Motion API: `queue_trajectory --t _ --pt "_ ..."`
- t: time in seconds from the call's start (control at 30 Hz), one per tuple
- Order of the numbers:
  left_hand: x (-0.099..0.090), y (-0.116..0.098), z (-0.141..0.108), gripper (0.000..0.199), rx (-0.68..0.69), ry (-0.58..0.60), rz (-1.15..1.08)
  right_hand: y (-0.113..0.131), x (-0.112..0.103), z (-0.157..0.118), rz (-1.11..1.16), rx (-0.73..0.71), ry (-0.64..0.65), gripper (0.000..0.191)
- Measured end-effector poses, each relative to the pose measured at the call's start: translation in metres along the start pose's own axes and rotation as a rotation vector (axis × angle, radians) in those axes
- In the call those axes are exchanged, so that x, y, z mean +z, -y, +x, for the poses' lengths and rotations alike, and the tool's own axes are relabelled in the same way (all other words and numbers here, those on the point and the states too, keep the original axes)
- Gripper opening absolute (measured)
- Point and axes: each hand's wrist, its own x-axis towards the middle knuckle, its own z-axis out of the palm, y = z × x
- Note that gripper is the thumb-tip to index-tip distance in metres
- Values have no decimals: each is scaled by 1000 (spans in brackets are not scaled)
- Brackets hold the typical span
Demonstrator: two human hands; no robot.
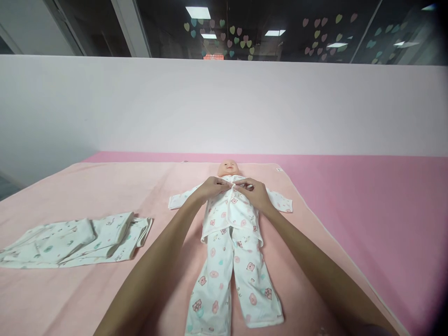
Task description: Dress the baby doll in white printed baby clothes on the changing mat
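Note:
A baby doll [229, 168] lies on its back, its head away from me. It wears a white printed top [224, 212] with long sleeves spread to both sides and matching trousers [219, 275]. At the upper chest, my left hand [214, 186] pinches the front edge of the top from the left. Opposite it, my right hand [255, 192] pinches the same front edge, and the fingertips of both hands nearly meet below the collar. Any fastener between the fingers is too small to make out.
A folded white cloth with green print [80, 240] lies at the left on the pale pink blanket [168, 303]. A brighter pink surface [385, 210] extends to the right. Behind stands a low white wall [224, 107] with dark glass above it.

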Motion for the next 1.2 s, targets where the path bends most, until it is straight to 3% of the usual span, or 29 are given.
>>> queue_trajectory --t 0.23,0.4,0.5,0.7,0.97,1.2 --pt "3 2 4 33 -1 -44 5 16 9 -1 6 -107 31 23" --pt "2 2 3 36 -20 14 -69 30 10 2 16 -145 75 32" --pt "1 2 2 34 -13 40 -99 24 -1 7 8 -172 55 31" --pt "-1 5 3 38 -23 37 -112 7 -21 13 -36 -66 169 23" --pt "0 3 2 33 -26 24 -75 9 -11 10 -15 -83 102 19" --pt "1 5 5 37 -59 -4 -157 12 -7 9 -20 -57 132 19"
